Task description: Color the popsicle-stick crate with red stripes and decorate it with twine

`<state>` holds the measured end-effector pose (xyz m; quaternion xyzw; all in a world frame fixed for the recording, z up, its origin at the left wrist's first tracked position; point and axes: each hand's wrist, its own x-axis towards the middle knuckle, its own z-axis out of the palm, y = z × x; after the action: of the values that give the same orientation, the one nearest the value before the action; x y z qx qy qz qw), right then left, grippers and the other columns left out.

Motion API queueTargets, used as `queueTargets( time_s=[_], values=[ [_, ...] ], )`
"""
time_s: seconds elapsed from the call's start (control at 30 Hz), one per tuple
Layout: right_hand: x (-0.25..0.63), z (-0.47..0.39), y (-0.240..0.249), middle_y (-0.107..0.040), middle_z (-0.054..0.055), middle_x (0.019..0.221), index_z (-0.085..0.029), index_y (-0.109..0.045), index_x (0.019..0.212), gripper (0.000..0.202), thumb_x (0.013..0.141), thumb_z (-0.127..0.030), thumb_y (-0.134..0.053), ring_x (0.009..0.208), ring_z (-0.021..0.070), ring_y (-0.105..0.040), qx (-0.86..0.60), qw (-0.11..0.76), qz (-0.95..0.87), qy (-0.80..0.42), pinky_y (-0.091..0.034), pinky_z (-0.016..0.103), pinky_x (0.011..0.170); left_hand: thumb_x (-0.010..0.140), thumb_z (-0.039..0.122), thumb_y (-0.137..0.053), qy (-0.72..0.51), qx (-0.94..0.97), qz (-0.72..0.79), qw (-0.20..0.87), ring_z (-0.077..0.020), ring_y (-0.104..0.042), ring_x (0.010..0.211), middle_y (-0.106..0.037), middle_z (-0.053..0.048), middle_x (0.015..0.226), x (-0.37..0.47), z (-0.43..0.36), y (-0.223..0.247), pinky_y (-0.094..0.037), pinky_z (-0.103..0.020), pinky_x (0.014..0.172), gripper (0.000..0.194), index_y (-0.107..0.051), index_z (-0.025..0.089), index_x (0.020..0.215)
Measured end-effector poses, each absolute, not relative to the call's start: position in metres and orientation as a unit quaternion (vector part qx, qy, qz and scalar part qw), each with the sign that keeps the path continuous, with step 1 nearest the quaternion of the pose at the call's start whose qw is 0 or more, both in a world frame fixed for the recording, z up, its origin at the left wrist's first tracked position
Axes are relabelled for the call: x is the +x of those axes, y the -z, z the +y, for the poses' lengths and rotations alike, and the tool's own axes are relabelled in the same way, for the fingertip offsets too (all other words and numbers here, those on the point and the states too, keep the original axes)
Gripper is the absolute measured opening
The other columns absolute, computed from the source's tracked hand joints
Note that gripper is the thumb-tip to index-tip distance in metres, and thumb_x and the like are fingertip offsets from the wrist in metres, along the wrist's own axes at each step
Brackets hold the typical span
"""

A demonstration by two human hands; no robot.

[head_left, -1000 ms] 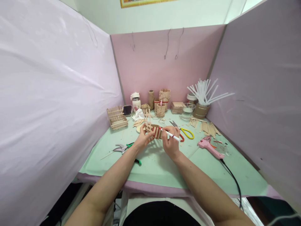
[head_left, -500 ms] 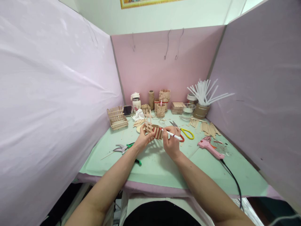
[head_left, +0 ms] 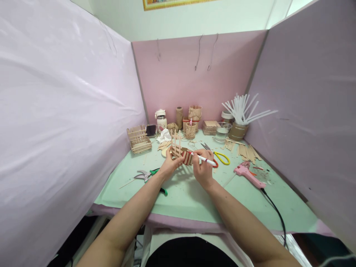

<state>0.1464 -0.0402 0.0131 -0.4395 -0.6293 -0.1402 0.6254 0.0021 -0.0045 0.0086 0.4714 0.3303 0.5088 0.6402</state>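
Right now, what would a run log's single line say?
left hand: holds small stick model | right hand: grips white marker, tip at model's red stripes | glue gun: on table

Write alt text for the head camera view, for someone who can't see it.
A person's left hand steadies a small wooden stick model with red stripes, while the right hand holds a white marker to it. Around them on a pale green table lie pruning shears, scissors and a pink glue gun.
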Motion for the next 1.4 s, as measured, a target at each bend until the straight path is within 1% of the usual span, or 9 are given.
queueTargets(
  time_s=[0.17,0.33,0.43,0.57,0.7,0.83,1.0,1.23,1.4],
  values=[
    [0.146,-0.04,-0.012,-0.062,-0.001,0.075,-0.022,-0.051,0.082,0.013,0.093,-0.02,-0.044,0.074,0.0165,-0.056,-0.444,0.622,-0.633,0.127,-0.036,0.037,0.084,0.063,0.033,-0.083,-0.51,0.487,0.337,0.624,-0.0263,-0.057,0.119,-0.049,-0.01,0.138,0.001,-0.002,-0.004,-0.048,-0.045,0.097,0.103,-0.022,0.037,0.145],
    [0.146,-0.04,-0.013,-0.06,-0.001,0.073,-0.022,-0.05,0.079,0.015,0.092,-0.02,-0.044,0.072,0.0167,-0.055,-0.458,0.62,-0.624,0.126,-0.036,0.036,0.082,0.062,0.032,-0.085,-0.522,0.512,0.328,0.599,-0.0243,-0.056,0.119,-0.053,-0.01,0.134,-0.001,0.001,0.002,-0.045,-0.043,0.1,0.103,-0.024,0.035,0.145],
    [0.147,-0.041,-0.013,-0.061,-0.001,0.073,-0.022,-0.05,0.079,0.014,0.092,-0.02,-0.044,0.072,0.0171,-0.055,-0.453,0.621,-0.627,0.126,-0.036,0.037,0.082,0.063,0.033,-0.084,-0.519,0.519,0.329,0.594,-0.0242,-0.057,0.118,-0.052,-0.01,0.134,-0.002,0.003,0.004,-0.045,-0.044,0.101,0.103,-0.022,0.035,0.146],
    [0.147,-0.041,-0.015,-0.06,-0.001,0.072,-0.023,-0.049,0.078,0.016,0.093,-0.021,-0.043,0.071,0.0176,-0.054,-0.462,0.617,-0.624,0.127,-0.036,0.037,0.081,0.062,0.032,-0.084,-0.515,0.513,0.338,0.598,-0.0252,-0.056,0.119,-0.051,-0.01,0.135,-0.002,0.003,0.003,-0.044,-0.046,0.102,0.107,-0.019,0.036,0.146],
    [0.147,-0.041,-0.016,-0.059,-0.001,0.07,-0.023,-0.047,0.078,0.017,0.093,-0.021,-0.041,0.069,0.0178,-0.053,-0.471,0.618,-0.614,0.141,-0.035,0.037,0.081,0.061,0.032,-0.084,-0.517,0.507,0.333,0.605,-0.0266,-0.055,0.122,-0.05,-0.011,0.136,-0.001,0.003,0.002,-0.043,-0.047,0.103,0.108,-0.018,0.035,0.146],
    [0.147,-0.041,-0.017,-0.059,-0.001,0.07,-0.023,-0.047,0.078,0.017,0.094,-0.021,-0.042,0.069,0.0174,-0.053,-0.465,0.621,-0.613,0.149,-0.035,0.037,0.08,0.061,0.032,-0.085,-0.515,0.509,0.333,0.604,-0.0259,-0.054,0.123,-0.049,-0.011,0.137,-0.002,0.004,0.003,-0.042,-0.046,0.103,0.109,-0.017,0.035,0.146],
    [0.147,-0.041,-0.016,-0.06,-0.001,0.072,-0.023,-0.049,0.079,0.015,0.093,-0.021,-0.044,0.071,0.0173,-0.054,-0.458,0.621,-0.622,0.133,-0.036,0.037,0.08,0.059,0.033,-0.087,-0.515,0.506,0.339,0.603,-0.0252,-0.056,0.12,-0.052,-0.011,0.135,-0.002,0.005,0.004,-0.044,-0.044,0.102,0.111,-0.019,0.034,0.147],
    [0.146,-0.042,-0.014,-0.062,-0.001,0.074,-0.023,-0.05,0.081,0.014,0.092,-0.021,-0.044,0.073,0.0176,-0.055,-0.453,0.624,-0.625,0.124,-0.036,0.038,0.083,0.062,0.031,-0.085,-0.517,0.51,0.326,0.605,-0.0239,-0.057,0.118,-0.051,-0.01,0.135,-0.002,0.003,0.004,-0.045,-0.043,0.101,0.108,-0.018,0.035,0.147],
    [0.147,-0.041,-0.014,-0.06,-0.001,0.072,-0.023,-0.05,0.079,0.015,0.092,-0.021,-0.043,0.071,0.0176,-0.054,-0.467,0.619,-0.619,0.126,-0.036,0.037,0.082,0.058,0.032,-0.087,-0.519,0.5,0.341,0.603,-0.0248,-0.057,0.118,-0.052,-0.011,0.135,-0.002,0.005,0.005,-0.044,-0.044,0.102,0.11,-0.02,0.034,0.147]
  ],
)
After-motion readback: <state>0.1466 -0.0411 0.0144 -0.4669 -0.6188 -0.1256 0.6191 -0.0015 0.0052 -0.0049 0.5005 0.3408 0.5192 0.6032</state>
